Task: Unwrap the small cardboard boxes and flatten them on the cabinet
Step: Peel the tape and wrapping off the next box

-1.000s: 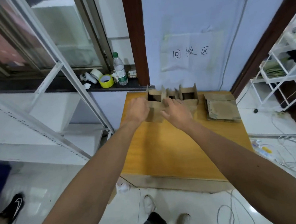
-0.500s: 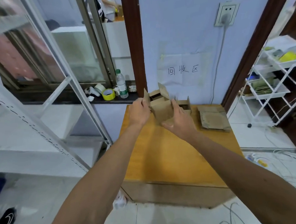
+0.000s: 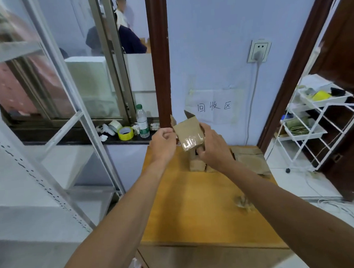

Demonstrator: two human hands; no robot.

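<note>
So that the tape can come off, both hands, left hand (image 3: 164,144) and right hand (image 3: 213,150), have their fingers closed on the small box (image 3: 189,134), up above the counter (image 3: 198,196).

One legible text is present: three handwritten black characters, 回收区, on a white paper sheet (image 3: 212,106) taped to the blue wall (image 3: 207,38) above the cabinet's far edge. The water bottle label (image 3: 144,131) is too blurred to read.
</note>
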